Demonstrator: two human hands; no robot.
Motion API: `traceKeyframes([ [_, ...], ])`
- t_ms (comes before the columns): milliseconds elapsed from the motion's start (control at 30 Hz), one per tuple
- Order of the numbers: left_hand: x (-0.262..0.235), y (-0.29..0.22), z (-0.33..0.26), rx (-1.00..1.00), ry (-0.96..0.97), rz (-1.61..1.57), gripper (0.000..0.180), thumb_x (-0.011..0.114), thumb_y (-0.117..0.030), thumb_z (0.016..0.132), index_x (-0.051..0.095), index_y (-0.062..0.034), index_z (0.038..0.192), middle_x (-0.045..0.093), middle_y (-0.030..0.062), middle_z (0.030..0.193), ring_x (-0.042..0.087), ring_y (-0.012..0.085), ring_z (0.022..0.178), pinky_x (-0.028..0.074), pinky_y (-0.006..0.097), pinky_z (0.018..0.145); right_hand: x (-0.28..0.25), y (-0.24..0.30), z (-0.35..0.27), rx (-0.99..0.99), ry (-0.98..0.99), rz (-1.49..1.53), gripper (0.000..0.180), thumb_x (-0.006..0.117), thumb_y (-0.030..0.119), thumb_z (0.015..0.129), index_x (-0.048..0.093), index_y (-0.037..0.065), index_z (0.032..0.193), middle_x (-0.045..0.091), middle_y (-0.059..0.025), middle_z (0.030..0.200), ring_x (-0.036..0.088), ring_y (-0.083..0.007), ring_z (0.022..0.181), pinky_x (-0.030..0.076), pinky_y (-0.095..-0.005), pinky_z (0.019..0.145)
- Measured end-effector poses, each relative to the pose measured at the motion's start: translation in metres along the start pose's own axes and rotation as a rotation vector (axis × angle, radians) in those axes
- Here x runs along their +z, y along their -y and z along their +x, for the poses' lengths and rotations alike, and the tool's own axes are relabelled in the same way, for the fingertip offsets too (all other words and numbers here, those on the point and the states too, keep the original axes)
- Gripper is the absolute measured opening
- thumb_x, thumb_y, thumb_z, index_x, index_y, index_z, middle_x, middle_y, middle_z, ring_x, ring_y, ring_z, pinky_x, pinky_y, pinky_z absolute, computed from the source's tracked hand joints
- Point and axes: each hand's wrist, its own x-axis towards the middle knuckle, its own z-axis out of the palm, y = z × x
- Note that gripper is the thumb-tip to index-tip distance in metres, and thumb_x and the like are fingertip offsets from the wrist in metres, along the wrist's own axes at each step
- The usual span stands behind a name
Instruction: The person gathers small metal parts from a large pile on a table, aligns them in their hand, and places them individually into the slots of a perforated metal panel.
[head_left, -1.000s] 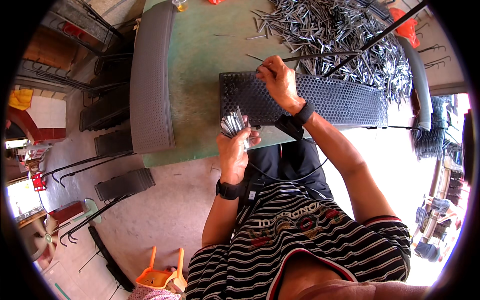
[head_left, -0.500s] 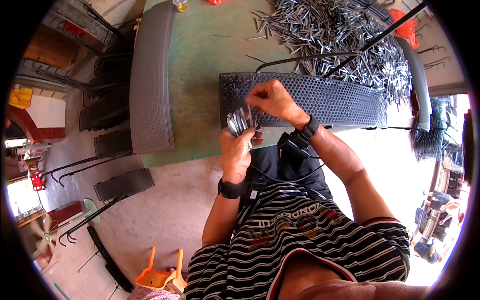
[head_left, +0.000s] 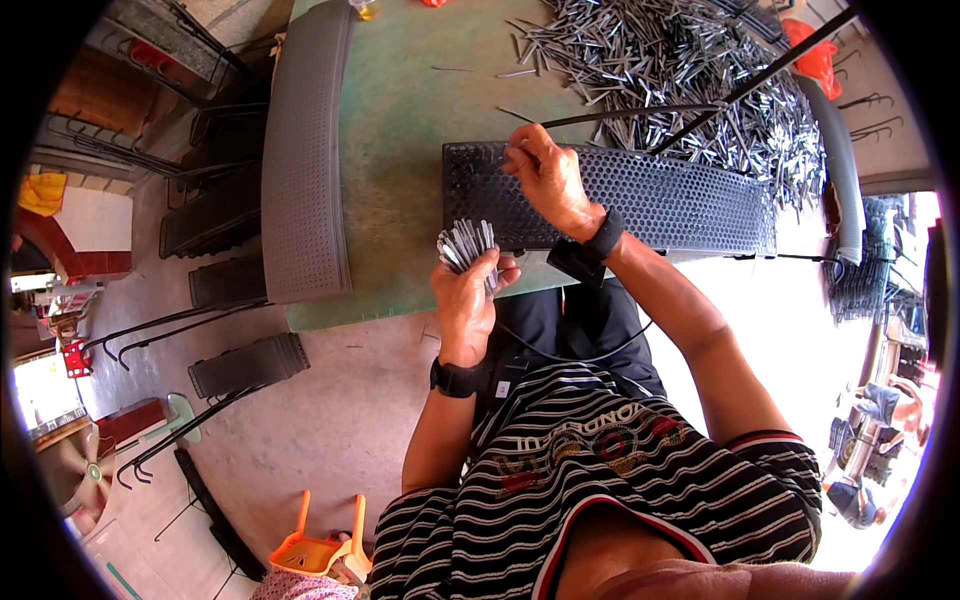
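Observation:
My left hand [head_left: 466,297] grips a bundle of short metal pins [head_left: 464,243], their ends fanned upward, just off the near left corner of a black perforated panel [head_left: 680,205]. That panel lies across the green table [head_left: 400,130]. My right hand [head_left: 547,177] rests on the panel's far left edge, fingertips pinched on a single pin [head_left: 511,152] against the mesh. Behind the panel lies a big heap of loose metal pins [head_left: 690,70]. Both wrists wear black bands.
A grey perforated panel [head_left: 303,160] lies along the table's left edge. Long dark rods [head_left: 700,105] cross the pin heap. Black panels and bent rods [head_left: 170,330] lie on the concrete floor at left, an orange stool [head_left: 320,550] below, a red bag [head_left: 815,55] top right.
My right hand came back from the panel's far edge to the bundle in my left hand, then moved out again to the panel's far left edge with a pin. The left hand stayed put.

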Motion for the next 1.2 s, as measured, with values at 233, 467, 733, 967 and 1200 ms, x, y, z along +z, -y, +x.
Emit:
traceKeyframes([
  [233, 0.001, -0.001, 0.0, -0.009, -0.054, -0.031, 0.011, 0.06, 0.004, 0.079, 0.059, 0.0022, 0.09, 0.063, 0.0109, 0.081, 0.062, 0.0224, 0.064, 0.054, 0.036, 0.056, -0.004, 0.003, -0.001, -0.359, 0.048, -0.476, 0.004, 0.061, 0.004, 0.079, 0.06, 0.001, 0.082, 0.062, -0.0127, 0.07, 0.061, -0.0264, 0.061, 0.047, -0.0305, 0.055],
  [467, 0.005, 0.002, 0.002, 0.017, -0.035, -0.013, 0.012, 0.06, 0.004, 0.079, 0.059, 0.0021, 0.091, 0.063, 0.0106, 0.081, 0.064, 0.0237, 0.065, 0.055, 0.038, 0.058, -0.01, 0.018, -0.023, 0.127, 0.472, 0.042, 0.013, 0.067, 0.01, 0.077, 0.065, -0.002, 0.079, 0.063, -0.0063, 0.062, 0.058, -0.0077, 0.057, 0.046, -0.0234, 0.051],
  [733, 0.002, 0.004, 0.002, 0.042, -0.029, -0.097, 0.017, 0.057, 0.007, 0.078, 0.058, 0.0024, 0.094, 0.061, 0.0106, 0.083, 0.063, 0.0253, 0.068, 0.056, 0.041, 0.062, -0.008, 0.025, -0.009, 0.08, 0.003, 0.122, 0.007, 0.055, 0.002, 0.086, 0.052, -0.003, 0.091, 0.064, -0.0073, 0.073, 0.066, -0.012, 0.067, 0.051, -0.0221, 0.056],
  [967, 0.0, 0.001, 0.001, 0.048, -0.049, -0.092, 0.013, 0.057, 0.007, 0.079, 0.056, 0.0019, 0.092, 0.059, 0.0094, 0.08, 0.062, 0.0224, 0.063, 0.056, 0.037, 0.058, 0.008, 0.011, -0.006, -0.017, 0.0, 0.049, 0.009, 0.055, -0.001, 0.084, 0.051, 0.0, 0.092, 0.064, -0.0127, 0.074, 0.067, -0.0197, 0.069, 0.051, -0.0273, 0.058],
  [1200, -0.004, 0.0, 0.0, 0.042, -0.056, -0.055, 0.015, 0.059, 0.005, 0.079, 0.058, -0.001, 0.094, 0.06, 0.0074, 0.082, 0.061, 0.023, 0.066, 0.055, 0.039, 0.062, 0.013, 0.0, -0.002, -0.466, 0.067, -0.43, 0.002, 0.057, 0.001, 0.08, 0.058, 0.002, 0.082, 0.062, -0.0127, 0.073, 0.063, -0.0286, 0.062, 0.049, -0.0325, 0.056],
])
